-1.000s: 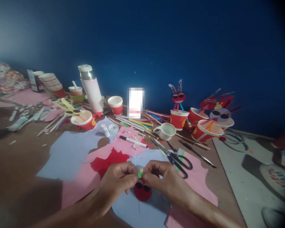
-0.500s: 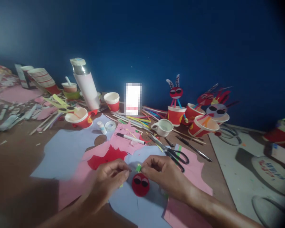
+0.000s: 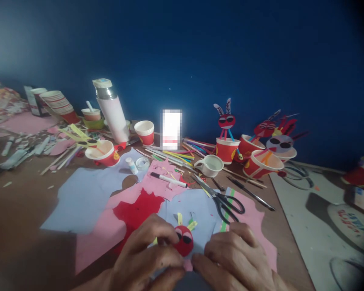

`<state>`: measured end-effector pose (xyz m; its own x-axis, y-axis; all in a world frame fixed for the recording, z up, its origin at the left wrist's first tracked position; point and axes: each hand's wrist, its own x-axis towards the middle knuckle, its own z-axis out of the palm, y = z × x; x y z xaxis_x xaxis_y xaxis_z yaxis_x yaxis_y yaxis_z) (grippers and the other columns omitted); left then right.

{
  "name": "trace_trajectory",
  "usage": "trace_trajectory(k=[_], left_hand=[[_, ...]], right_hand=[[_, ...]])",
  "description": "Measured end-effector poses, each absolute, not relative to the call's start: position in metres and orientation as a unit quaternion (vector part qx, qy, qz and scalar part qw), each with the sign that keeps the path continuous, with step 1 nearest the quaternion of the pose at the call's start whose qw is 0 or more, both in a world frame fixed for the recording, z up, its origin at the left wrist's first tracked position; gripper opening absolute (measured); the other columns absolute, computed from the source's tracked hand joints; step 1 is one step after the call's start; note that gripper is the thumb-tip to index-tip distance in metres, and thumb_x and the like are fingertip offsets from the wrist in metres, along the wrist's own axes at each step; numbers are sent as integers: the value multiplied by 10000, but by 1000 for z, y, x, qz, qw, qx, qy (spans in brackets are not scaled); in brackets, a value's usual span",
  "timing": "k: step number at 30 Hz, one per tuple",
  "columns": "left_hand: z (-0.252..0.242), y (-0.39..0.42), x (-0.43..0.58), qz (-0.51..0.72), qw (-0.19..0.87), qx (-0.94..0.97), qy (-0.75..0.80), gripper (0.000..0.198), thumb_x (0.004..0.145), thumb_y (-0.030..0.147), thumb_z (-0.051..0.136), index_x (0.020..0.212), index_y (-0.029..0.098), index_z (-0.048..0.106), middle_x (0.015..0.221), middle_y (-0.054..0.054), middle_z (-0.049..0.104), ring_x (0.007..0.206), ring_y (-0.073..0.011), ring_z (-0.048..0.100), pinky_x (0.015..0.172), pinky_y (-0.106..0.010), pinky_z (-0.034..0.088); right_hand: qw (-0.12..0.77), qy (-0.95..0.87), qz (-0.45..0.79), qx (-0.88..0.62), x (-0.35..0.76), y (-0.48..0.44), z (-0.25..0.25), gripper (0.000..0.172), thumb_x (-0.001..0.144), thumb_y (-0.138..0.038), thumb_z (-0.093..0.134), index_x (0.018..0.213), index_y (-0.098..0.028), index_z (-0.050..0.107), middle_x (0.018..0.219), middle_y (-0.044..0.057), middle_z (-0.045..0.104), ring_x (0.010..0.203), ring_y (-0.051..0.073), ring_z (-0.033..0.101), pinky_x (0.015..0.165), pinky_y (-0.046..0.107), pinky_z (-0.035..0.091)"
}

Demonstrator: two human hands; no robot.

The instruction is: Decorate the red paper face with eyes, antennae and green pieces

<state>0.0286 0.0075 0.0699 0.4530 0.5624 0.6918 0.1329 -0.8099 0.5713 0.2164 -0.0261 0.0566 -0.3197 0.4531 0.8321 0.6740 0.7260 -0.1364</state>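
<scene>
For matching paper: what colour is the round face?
The round face is red, head view.

A round red paper face point(image 3: 183, 241) with black oval eyes and yellow-green paper strips point(image 3: 192, 225) fanning from its top lies on a pale blue paper sheet point(image 3: 197, 210).

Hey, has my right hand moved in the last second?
Yes. Your right hand has moved down the view, away from the black-handled scissors, and its fingertips now sit below the red paper face, not above it.
</scene>
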Motion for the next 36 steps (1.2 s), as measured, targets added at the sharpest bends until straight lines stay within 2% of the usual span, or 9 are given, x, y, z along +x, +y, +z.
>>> trace_trajectory(k=[4, 6, 11, 15, 21, 28, 32, 34, 36], left_hand=[[69, 3, 30, 488, 246, 799, 251, 205, 773, 21, 517, 687, 189, 595, 758, -21, 588, 640, -120, 536, 575, -235, 462], [69, 3, 29, 464, 300, 781, 292, 235, 716, -23, 506, 688, 196, 588, 789, -14, 590, 676, -121, 559, 605, -225, 467], [64, 13, 26, 290, 535, 678, 413, 148, 669, 47, 538, 599, 177, 543, 725, 6, 543, 607, -98, 509, 516, -178, 404], [59, 17, 28, 248, 586, 620, 459, 116, 682, 115, 558, 580, 165, 534, 683, 8, 503, 591, -102, 455, 508, -191, 372], [55, 13, 31, 234, 588, 624, 459, 97, 664, 124, 549, 578, 165, 531, 676, 6, 501, 594, -109, 457, 533, -204, 372], [46, 14, 29, 235, 549, 681, 423, 106, 668, 106, 533, 582, 167, 538, 669, 0, 521, 596, -113, 484, 532, -196, 400], [42, 13, 19, 261, 511, 717, 396, 106, 760, 150, 538, 797, 186, 630, 794, -19, 603, 617, -114, 540, 530, -189, 447], [38, 12, 11, 279, 459, 750, 386, 159, 813, 154, 513, 923, 198, 620, 886, -38, 627, 702, -131, 587, 600, -202, 488], [32, 8, 4, 285, 390, 799, 357, 183, 836, 112, 487, 949, 191, 607, 893, -49, 638, 773, -145, 597, 676, -226, 502]], right_hand=[[478, -793, -103, -364, 213, -28, 55, 265, 902, -127, 440, 779, -198, 664, 566, -36, 641, 511, 103, 589, 573, 305, 338], [470, -797, -61, -374, 215, -26, 58, 263, 914, -146, 440, 782, -192, 663, 585, -19, 642, 523, 107, 578, 585, 304, 338], [436, -763, 176, -443, 221, -20, 62, 83, 819, -121, 599, 809, -166, 667, 706, 13, 660, 653, 124, 595, 633, 272, 376], [382, -705, 328, -500, 218, -22, 58, 151, 780, -57, 607, 735, -188, 666, 709, -24, 648, 678, 107, 583, 673, 246, 377], [310, -664, 421, -535, 211, -22, 55, 122, 742, -76, 642, 683, -183, 649, 674, -37, 611, 679, 104, 571, 667, 222, 375], [314, -688, 393, -522, 209, -16, 53, 176, 659, 5, 602, 609, -162, 582, 611, -47, 566, 616, 94, 538, 659, 220, 372], [316, -653, 413, -551, 212, -18, 47, 179, 730, -34, 513, 631, -176, 555, 643, -43, 572, 614, 97, 517, 608, 207, 373], [295, -618, 441, -580, 213, -20, 41, 171, 769, -84, 495, 639, -177, 555, 638, -44, 562, 592, 96, 490, 566, 199, 364], [267, -594, 466, -599, 213, -22, 34, 170, 780, -119, 491, 635, -172, 561, 593, -51, 529, 552, 91, 449, 526, 195, 343]])
